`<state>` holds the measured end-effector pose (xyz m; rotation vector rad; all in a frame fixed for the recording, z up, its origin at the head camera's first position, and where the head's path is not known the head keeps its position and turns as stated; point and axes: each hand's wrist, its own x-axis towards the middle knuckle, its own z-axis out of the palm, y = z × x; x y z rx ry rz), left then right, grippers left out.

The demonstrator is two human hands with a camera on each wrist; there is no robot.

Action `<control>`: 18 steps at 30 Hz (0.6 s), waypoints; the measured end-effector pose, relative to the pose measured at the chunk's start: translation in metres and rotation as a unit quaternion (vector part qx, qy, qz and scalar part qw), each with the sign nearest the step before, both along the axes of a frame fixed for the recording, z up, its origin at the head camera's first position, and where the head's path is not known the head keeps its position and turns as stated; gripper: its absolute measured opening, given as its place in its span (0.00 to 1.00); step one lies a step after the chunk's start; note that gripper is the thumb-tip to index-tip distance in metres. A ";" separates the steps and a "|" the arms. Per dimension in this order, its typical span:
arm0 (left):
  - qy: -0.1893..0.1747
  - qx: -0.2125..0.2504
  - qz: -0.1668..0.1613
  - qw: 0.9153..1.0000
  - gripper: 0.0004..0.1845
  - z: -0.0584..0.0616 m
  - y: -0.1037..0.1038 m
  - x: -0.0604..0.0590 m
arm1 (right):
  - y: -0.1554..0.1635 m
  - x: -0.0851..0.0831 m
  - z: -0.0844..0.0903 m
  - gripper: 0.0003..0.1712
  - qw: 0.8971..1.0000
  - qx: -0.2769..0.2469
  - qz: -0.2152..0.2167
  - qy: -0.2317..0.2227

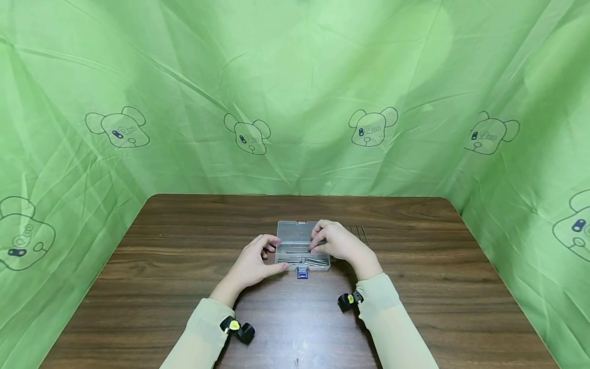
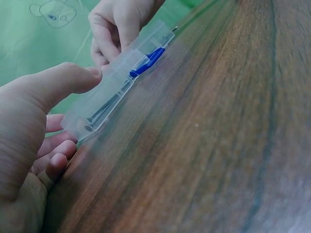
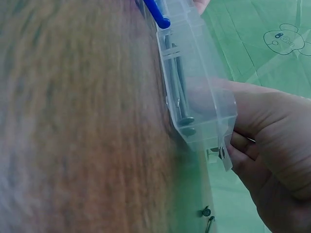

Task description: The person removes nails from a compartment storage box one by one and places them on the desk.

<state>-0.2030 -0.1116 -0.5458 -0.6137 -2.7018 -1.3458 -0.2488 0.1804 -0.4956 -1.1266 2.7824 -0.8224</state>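
Observation:
A clear plastic box (image 1: 281, 248) with a blue latch (image 1: 302, 273) lies on the table, its lid (image 1: 292, 231) folded back. Long nails (image 1: 316, 262) lie in its front compartments; they also show through the wall in the right wrist view (image 3: 179, 92). My left hand (image 1: 253, 262) holds the box at its left end, thumb at the front corner and fingers along the side. Over the box's right part, my right hand (image 1: 338, 241) reaches in, thumb and forefinger pinching the end of a nail (image 1: 297, 251) in the rear compartment. Its fingertips are partly hidden in both wrist views.
Several more nails (image 1: 361, 234) lie in a row on the brown wooden table (image 1: 184, 256), right of the box behind my right hand. A green cloth (image 1: 304, 169) with printed bear heads hangs round the table's back and sides.

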 end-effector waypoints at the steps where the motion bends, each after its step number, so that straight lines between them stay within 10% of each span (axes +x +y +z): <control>1: -0.001 0.000 0.000 1.000 0.35 0.000 0.000 0.000 | 0.000 0.000 0.000 0.04 1.000 0.004 0.000 0.001; 18: -0.003 -0.001 -0.006 1.000 0.34 0.002 -0.001 -0.003 | -0.008 -0.002 -0.002 0.03 1.000 0.008 -0.008 -0.005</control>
